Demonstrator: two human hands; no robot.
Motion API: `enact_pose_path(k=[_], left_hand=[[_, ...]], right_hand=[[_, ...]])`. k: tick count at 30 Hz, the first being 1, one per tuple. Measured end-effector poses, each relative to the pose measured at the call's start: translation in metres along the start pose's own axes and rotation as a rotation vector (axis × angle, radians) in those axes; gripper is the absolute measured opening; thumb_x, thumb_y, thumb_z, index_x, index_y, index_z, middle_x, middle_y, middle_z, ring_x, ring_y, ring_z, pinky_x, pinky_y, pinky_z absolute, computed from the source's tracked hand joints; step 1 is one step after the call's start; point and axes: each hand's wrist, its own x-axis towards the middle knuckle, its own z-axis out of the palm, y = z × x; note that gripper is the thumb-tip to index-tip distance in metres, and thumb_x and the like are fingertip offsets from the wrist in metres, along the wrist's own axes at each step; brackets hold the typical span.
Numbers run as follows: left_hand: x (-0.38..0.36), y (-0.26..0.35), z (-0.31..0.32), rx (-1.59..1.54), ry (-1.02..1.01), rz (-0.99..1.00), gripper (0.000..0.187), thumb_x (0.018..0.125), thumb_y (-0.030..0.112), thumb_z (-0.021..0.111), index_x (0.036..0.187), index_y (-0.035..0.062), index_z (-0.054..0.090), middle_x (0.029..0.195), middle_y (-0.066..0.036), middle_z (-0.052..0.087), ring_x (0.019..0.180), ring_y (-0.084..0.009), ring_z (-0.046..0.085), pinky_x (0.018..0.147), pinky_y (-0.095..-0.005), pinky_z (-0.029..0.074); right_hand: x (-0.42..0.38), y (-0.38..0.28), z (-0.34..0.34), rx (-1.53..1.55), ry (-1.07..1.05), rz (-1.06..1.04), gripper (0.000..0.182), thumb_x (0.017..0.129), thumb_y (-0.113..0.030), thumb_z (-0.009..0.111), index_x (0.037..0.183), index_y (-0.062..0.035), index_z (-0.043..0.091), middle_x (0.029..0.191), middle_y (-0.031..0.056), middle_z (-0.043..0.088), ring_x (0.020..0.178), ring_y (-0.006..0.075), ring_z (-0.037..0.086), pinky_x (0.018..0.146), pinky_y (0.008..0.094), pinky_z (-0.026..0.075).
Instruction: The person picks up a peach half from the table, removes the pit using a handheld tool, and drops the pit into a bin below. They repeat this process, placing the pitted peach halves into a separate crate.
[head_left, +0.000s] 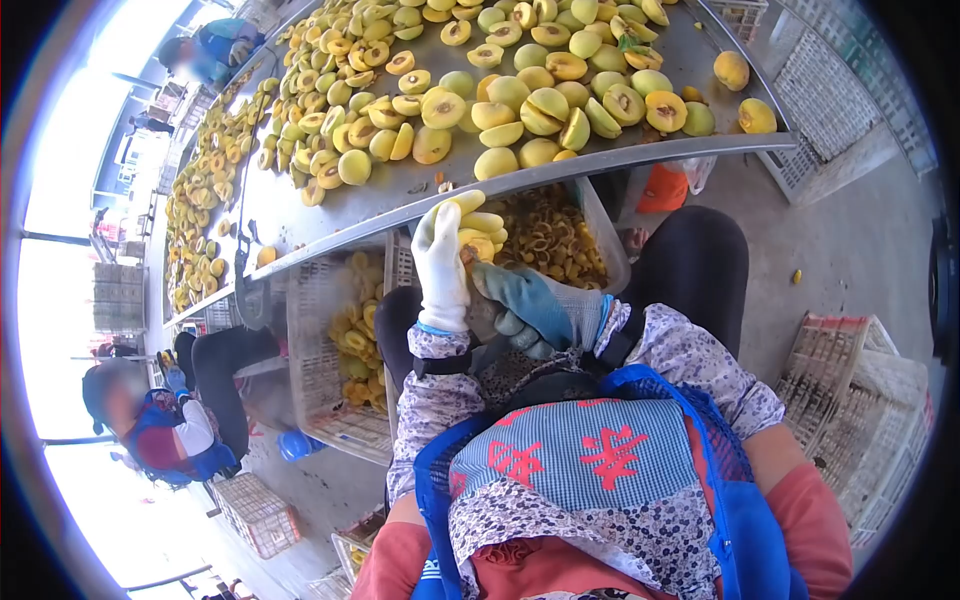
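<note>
My left hand (442, 262), in a white glove with yellowed fingers, is closed around a yellow peach (478, 240) just below the table's near edge. Close against the lower side of that fruit is my right hand (545, 305), in a blue-and-grey glove, its fingers curled. Whatever those fingers may hold is hidden. A brownish spot shows on the peach between the two hands. Beneath them, a bin (615, 240) contains many brownish-yellow scraps. Halved and whole peaches (545, 110) lie across the metal table (310, 222) in front of me.
A crate (310, 360) with yellow fruit pieces stands left of my legs. Stacked crates (850, 390) are at the right, another crate (835, 100) at the far right. A co-worker (160, 420) sits at the left; another person (210, 50) is across the table.
</note>
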Motion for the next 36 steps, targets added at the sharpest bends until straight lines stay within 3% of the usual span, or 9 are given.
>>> enact_pose_path(k=[8, 13, 17, 20, 23, 26, 27, 33, 36], left_hand=[[0.002, 0.01, -0.002, 0.175, -0.166, -0.123, 0.039, 0.102, 0.03, 0.05, 0.11, -0.0044, 0.066, 0.08, -0.017, 0.071, 0.061, -0.0214, 0.066, 0.06, -0.0292, 0.056], [-0.008, 0.006, 0.005, -0.071, -0.294, -0.025, 0.044, 0.102, 0.036, 0.049, 0.115, -0.004, 0.063, 0.074, -0.011, 0.065, 0.06, -0.0221, 0.061, 0.056, -0.0291, 0.051], [0.004, 0.004, 0.007, -0.591, 0.092, -0.157, 0.043, 0.101, 0.038, 0.049, 0.124, 0.0029, 0.06, 0.092, -0.004, 0.063, 0.081, -0.0231, 0.064, 0.066, -0.0368, 0.055], [0.002, 0.015, -0.021, -0.341, 0.233, -0.081, 0.043, 0.1, 0.036, 0.051, 0.127, 0.0048, 0.061, 0.1, -0.006, 0.066, 0.084, -0.0239, 0.066, 0.07, -0.0371, 0.057], [-0.015, 0.049, -0.05, -0.103, 0.448, 0.101, 0.036, 0.098, 0.03, 0.057, 0.12, 0.0024, 0.065, 0.101, -0.014, 0.066, 0.085, -0.027, 0.068, 0.07, -0.0368, 0.058], [-0.002, 0.043, -0.156, 0.754, 0.649, 0.409, 0.033, 0.096, 0.02, 0.057, 0.119, -0.0023, 0.064, 0.107, -0.015, 0.07, 0.081, -0.0182, 0.069, 0.066, -0.0269, 0.056], [-0.011, 0.067, -0.132, 0.891, 0.789, 0.129, 0.039, 0.092, 0.024, 0.061, 0.12, -0.0029, 0.064, 0.108, -0.016, 0.07, 0.09, -0.0214, 0.068, 0.077, -0.0309, 0.055], [0.083, 0.061, -0.056, 1.148, 0.303, 0.262, 0.055, 0.088, 0.04, 0.063, 0.126, 0.0005, 0.063, 0.132, -0.021, 0.06, 0.121, -0.0304, 0.058, 0.104, -0.0365, 0.043], [0.134, 0.029, -0.032, 1.367, 0.121, 0.283, 0.07, 0.084, 0.044, 0.064, 0.141, 0.0063, 0.051, 0.143, -0.016, 0.053, 0.13, -0.0319, 0.052, 0.108, -0.0378, 0.041]], right_hand=[[-0.003, 0.004, 0.001, -0.199, 0.144, -0.053, 0.051, 0.097, -0.064, 0.046, 0.079, -0.0154, 0.05, 0.054, -0.0087, 0.033, 0.04, 0.0049, 0.024, 0.035, 0.0229, 0.023], [0.029, 0.023, -0.032, 0.476, -0.706, 0.154, 0.048, 0.104, -0.054, 0.039, 0.081, -0.0129, 0.05, 0.055, -0.0067, 0.037, 0.038, 0.0038, 0.028, 0.034, 0.0191, 0.023], [0.015, 0.019, -0.011, 0.187, -0.356, -0.031, 0.047, 0.105, -0.055, 0.035, 0.086, -0.0144, 0.05, 0.053, -0.005, 0.036, 0.037, 0.0051, 0.029, 0.03, 0.0219, 0.025], [0.015, 0.023, -0.011, 0.056, -0.317, -0.137, 0.046, 0.105, -0.055, 0.036, 0.086, -0.0155, 0.05, 0.053, -0.0059, 0.035, 0.037, 0.0051, 0.03, 0.03, 0.0216, 0.024], [0.023, 0.025, -0.023, 0.531, -0.337, -0.102, 0.045, 0.103, -0.057, 0.039, 0.085, -0.0169, 0.051, 0.054, -0.0072, 0.034, 0.038, 0.0054, 0.03, 0.032, 0.0216, 0.025], [0.018, 0.018, -0.021, 0.484, -0.052, -0.074, 0.047, 0.099, -0.06, 0.047, 0.087, -0.0148, 0.049, 0.063, -0.007, 0.038, 0.048, 0.0058, 0.035, 0.042, 0.0215, 0.033], [0.018, 0.016, -0.017, 0.482, -0.054, -0.078, 0.047, 0.099, -0.06, 0.047, 0.087, -0.0148, 0.049, 0.063, -0.007, 0.038, 0.048, 0.0058, 0.035, 0.042, 0.0215, 0.033], [0.048, 0.032, -0.036, -0.029, 0.299, -0.469, 0.049, 0.1, -0.059, 0.045, 0.084, -0.0131, 0.053, 0.059, -0.0038, 0.042, 0.048, 0.007, 0.038, 0.044, 0.0206, 0.032], [0.04, 0.023, -0.038, -0.101, 0.325, -0.522, 0.026, 0.105, -0.028, 0.047, 0.091, -0.0077, 0.056, 0.066, -0.003, 0.048, 0.059, 0.0111, 0.052, 0.057, 0.0249, 0.044]])
